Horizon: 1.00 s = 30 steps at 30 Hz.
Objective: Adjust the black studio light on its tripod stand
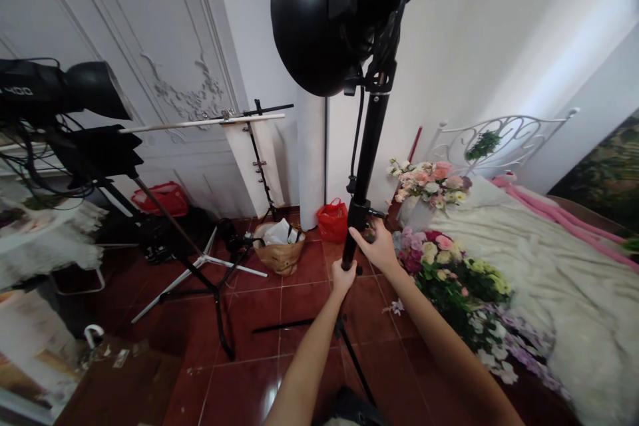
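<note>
A black light stand (368,146) rises in front of me, leaning slightly to the right at its top. It carries a large black studio light (309,26), cut off by the upper edge of the view. My left hand (344,276) is wrapped round the pole below the collar. Higher up, my right hand (379,246) grips the locking knob (374,213) at the collar, its thumb against the collar's side; some of its fingers are hidden behind. A cable hangs along the pole. Below, the stand's legs (357,366) spread over the floor.
Bouquets of artificial flowers (439,253) stand beside a bed with a cream cover (574,319) at right. Another studio light (94,90) on a stand is at left. Farther back are a woven basket (279,256), a red bag (332,221) and a thin backdrop stand (257,160).
</note>
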Motion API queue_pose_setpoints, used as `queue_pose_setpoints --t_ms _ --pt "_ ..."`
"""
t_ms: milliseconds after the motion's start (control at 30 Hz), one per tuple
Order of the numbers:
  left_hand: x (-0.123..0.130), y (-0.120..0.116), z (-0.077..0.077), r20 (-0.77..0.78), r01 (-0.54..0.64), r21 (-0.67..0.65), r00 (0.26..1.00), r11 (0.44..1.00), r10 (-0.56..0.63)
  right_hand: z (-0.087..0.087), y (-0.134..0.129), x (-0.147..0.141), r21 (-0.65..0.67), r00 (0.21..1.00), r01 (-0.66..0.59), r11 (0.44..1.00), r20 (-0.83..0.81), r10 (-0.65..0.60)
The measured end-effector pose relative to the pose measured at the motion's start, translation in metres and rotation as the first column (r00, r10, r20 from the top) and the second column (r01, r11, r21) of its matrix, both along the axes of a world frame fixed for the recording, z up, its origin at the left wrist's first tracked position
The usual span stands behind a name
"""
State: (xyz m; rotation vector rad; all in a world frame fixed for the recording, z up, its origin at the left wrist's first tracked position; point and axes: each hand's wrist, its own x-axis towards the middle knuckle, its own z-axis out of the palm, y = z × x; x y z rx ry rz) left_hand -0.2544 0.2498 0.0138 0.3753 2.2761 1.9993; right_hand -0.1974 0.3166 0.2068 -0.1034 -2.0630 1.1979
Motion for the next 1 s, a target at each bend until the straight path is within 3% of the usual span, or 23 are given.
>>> queue_pose_setpoints --t_ms 100,267,367,467,667,800,1000 --pt "0.000 -0.001 0.001 -0.008 0.011 -0.001 1.000 1.000 -0.011 -0.050 0.011 0.022 -0.039 0.996 -0.065 0.997 0.062 0.068" --pt "0.001 0.000 0.001 0.016 -0.017 0.007 1.000 1.000 0.017 -0.145 0.028 0.050 -0.115 0.948 -0.085 0.990 0.296 0.116" --pt "0.002 0.001 0.001 0.026 -0.032 0.011 0.999 0.999 0.031 -0.180 0.029 0.054 -0.172 0.916 -0.097 0.980 0.370 0.156" --pt "0.002 0.002 0.002 0.022 -0.018 0.015 1.000 1.000 0.017 -0.195 0.023 0.049 -0.201 0.900 -0.082 0.976 0.406 0.159" --pt "0.001 0.000 -0.001 0.001 0.020 -0.006 1.000 1.000 -0.020 -0.202 0.020 0.029 -0.301 0.944 0.169 0.938 0.322 -0.066" --pt "0.000 0.000 -0.003 -0.020 0.047 -0.028 0.999 0.998 -0.048 -0.199 0.028 0.016 -0.333 0.913 0.168 0.928 0.406 -0.019" --pt "0.000 0.000 -0.002 -0.014 0.017 -0.032 1.000 0.999 -0.018 -0.201 0.029 0.005 -0.522 0.840 0.251 0.815 0.536 0.085"
